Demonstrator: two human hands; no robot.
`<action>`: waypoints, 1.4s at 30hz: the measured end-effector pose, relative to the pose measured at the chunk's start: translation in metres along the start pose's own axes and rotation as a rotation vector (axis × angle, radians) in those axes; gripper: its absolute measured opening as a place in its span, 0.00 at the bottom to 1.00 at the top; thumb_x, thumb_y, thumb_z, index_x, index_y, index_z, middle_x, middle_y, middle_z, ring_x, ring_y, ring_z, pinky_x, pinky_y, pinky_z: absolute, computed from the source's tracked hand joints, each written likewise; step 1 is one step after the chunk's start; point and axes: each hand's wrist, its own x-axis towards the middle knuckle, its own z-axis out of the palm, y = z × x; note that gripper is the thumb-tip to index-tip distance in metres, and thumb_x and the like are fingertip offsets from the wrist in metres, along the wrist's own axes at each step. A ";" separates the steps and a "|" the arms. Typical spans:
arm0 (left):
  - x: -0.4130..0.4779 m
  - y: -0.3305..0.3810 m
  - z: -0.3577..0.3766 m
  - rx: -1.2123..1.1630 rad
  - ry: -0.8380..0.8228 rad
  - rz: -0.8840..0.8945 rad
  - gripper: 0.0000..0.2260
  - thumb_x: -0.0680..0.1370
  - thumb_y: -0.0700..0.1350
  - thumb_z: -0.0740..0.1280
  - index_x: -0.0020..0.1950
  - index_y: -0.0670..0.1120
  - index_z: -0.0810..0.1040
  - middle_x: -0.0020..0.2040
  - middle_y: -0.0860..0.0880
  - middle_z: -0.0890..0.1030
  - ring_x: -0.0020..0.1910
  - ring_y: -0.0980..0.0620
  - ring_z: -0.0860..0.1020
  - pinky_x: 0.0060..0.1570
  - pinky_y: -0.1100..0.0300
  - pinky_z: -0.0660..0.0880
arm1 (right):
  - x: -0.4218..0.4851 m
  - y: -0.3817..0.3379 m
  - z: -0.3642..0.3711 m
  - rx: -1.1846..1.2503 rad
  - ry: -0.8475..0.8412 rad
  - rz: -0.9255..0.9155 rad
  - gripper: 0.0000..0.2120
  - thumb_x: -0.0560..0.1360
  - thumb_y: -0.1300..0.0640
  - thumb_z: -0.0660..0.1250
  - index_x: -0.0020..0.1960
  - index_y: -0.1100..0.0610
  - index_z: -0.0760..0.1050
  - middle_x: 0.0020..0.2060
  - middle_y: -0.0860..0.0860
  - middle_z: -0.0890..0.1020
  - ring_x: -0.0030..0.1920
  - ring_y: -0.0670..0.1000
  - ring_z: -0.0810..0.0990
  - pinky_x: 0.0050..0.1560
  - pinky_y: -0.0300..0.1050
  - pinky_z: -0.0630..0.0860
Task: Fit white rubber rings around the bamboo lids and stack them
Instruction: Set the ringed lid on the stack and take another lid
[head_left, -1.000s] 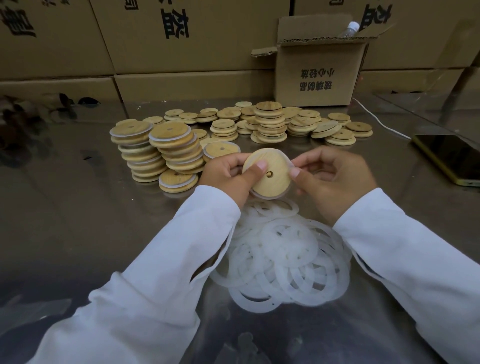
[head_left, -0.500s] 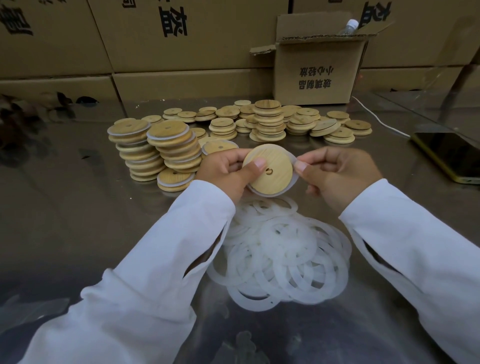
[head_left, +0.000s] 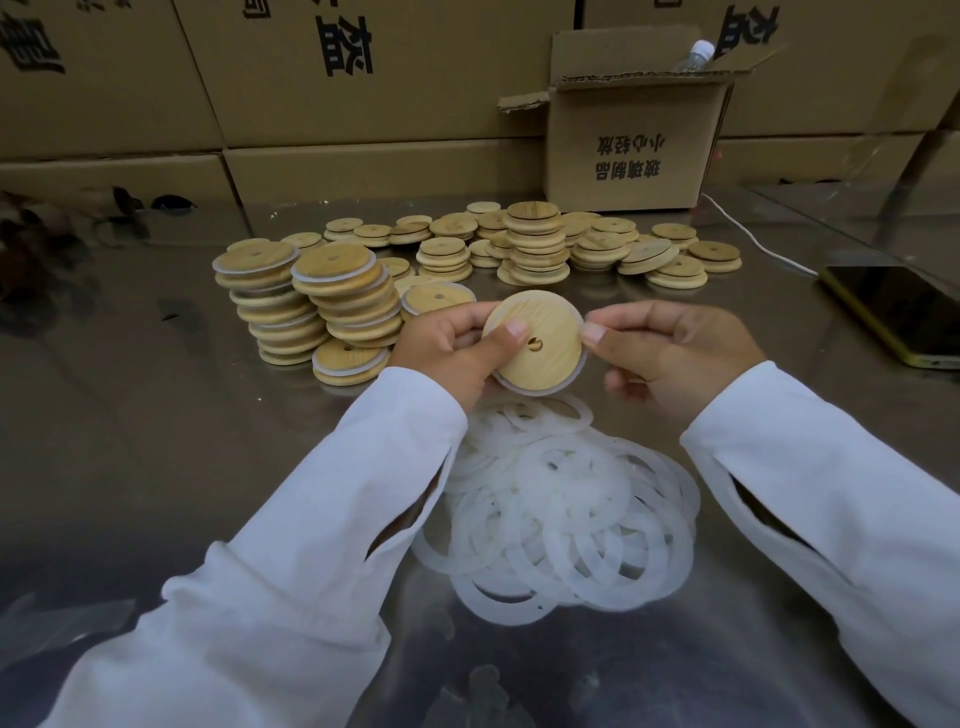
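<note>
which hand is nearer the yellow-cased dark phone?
Right. The right hand is left of the yellow-cased dark phone; the left hand is farther left, beyond the round bamboo lid both pinch.

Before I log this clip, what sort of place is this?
Probably a packing or assembly workshop: printed cartons stacked behind a steel table, stacks of bamboo lids, a heap of white rubber rings.

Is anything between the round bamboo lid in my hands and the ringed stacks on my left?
Nothing visibly blocks it. Only one low ringed lid lies between the held round bamboo lid and the taller ringed stacks.
</note>
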 end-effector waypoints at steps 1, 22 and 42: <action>0.000 0.000 0.000 -0.024 0.004 -0.024 0.05 0.74 0.40 0.67 0.45 0.48 0.80 0.38 0.50 0.84 0.42 0.49 0.82 0.45 0.52 0.80 | 0.001 0.001 -0.001 -0.013 0.023 -0.015 0.04 0.70 0.58 0.71 0.39 0.51 0.79 0.29 0.46 0.81 0.23 0.41 0.74 0.30 0.34 0.75; 0.007 0.005 -0.003 -0.093 0.330 -0.176 0.09 0.77 0.36 0.63 0.40 0.47 0.75 0.34 0.47 0.76 0.18 0.59 0.71 0.18 0.66 0.71 | 0.066 -0.001 0.015 0.015 0.100 0.383 0.08 0.73 0.58 0.69 0.47 0.61 0.74 0.29 0.54 0.75 0.25 0.47 0.71 0.29 0.42 0.77; 0.013 -0.006 0.006 -0.041 0.246 -0.174 0.08 0.76 0.37 0.64 0.41 0.46 0.78 0.30 0.51 0.78 0.22 0.57 0.71 0.20 0.65 0.68 | 0.173 -0.020 0.055 -0.469 0.202 -0.027 0.29 0.69 0.49 0.72 0.66 0.55 0.68 0.63 0.55 0.72 0.60 0.58 0.72 0.49 0.43 0.67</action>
